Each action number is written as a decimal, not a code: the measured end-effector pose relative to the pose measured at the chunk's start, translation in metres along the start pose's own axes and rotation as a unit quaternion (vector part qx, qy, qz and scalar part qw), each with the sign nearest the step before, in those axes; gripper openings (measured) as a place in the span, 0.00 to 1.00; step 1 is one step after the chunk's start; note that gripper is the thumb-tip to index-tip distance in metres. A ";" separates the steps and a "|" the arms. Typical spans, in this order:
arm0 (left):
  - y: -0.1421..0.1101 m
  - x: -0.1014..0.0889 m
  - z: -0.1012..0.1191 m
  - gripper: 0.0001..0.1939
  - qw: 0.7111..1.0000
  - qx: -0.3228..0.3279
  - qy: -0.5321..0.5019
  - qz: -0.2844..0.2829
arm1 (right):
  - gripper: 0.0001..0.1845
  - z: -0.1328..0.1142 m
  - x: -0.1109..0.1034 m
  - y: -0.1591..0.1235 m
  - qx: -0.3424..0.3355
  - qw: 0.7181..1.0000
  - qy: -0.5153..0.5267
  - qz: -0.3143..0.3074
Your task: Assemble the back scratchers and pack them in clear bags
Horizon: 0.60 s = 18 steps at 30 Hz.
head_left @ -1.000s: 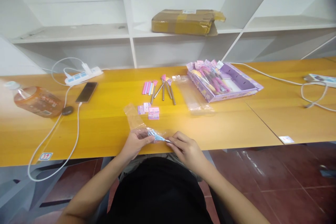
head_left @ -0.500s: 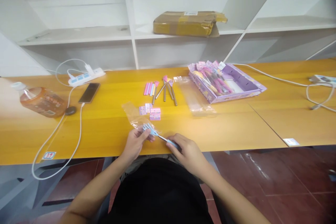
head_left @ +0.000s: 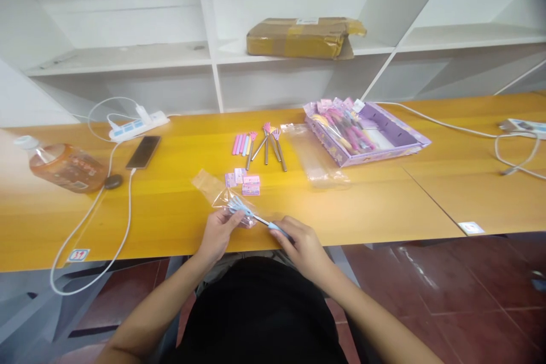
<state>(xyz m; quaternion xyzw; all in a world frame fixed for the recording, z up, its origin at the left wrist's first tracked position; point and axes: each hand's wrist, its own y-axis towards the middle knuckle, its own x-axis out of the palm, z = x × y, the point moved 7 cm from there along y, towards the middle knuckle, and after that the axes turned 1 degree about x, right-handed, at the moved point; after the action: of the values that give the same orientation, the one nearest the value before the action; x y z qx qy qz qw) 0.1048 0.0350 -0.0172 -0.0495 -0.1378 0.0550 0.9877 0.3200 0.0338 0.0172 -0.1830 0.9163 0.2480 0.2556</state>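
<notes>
A light-blue back scratcher (head_left: 261, 220) with a hand-shaped head and a metal shaft is held between my two hands over the table's front part. My right hand (head_left: 305, 247) is closed round its blue handle. My left hand (head_left: 216, 234) pinches a clear plastic bag (head_left: 207, 183) at the head end, thumb against the scratcher's head. The head lies at the bag's opening and seems to be inside the film. Just beyond are small printed cards (head_left: 245, 181). Further back lie several back scratcher heads on metal shafts (head_left: 267, 147) and coloured handle sleeves (head_left: 241, 144).
A purple display box (head_left: 390, 148) with packaged scratchers stands back right, another clear bag (head_left: 318, 159) beside it. On the left are a bottle (head_left: 68, 166), a phone (head_left: 144, 152), a power strip (head_left: 139, 126) and looping cables. A taped carton (head_left: 301, 38) sits on the shelf.
The scratcher's head has shifted slightly left and away from me, further over the bag. The bag's far end has moved a little left. Both hands keep their grips.
</notes>
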 end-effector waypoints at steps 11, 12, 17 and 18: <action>0.000 -0.006 0.005 0.24 0.997 0.033 -0.044 0.055 | 0.17 0.000 0.009 -0.004 0.057 0.989 0.126 -0.047; 0.000 -0.009 0.005 0.24 0.994 0.035 -0.073 0.074 | 0.17 0.004 0.008 -0.006 0.071 0.985 0.151 -0.049; 0.004 -0.008 0.008 0.23 0.989 0.018 -0.122 0.078 | 0.15 0.015 0.004 -0.012 0.097 0.946 0.298 -0.085; 0.003 -0.008 0.009 0.23 0.989 0.017 -0.125 0.078 | 0.15 0.015 0.004 -0.013 0.096 0.936 0.323 -0.100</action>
<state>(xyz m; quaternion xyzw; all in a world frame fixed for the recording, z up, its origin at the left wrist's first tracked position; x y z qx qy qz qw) 0.0941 0.0382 -0.0111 -0.0360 -0.2546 0.1395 0.9563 0.3286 0.0312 -0.0007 -0.3185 0.9459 0.0597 -0.0141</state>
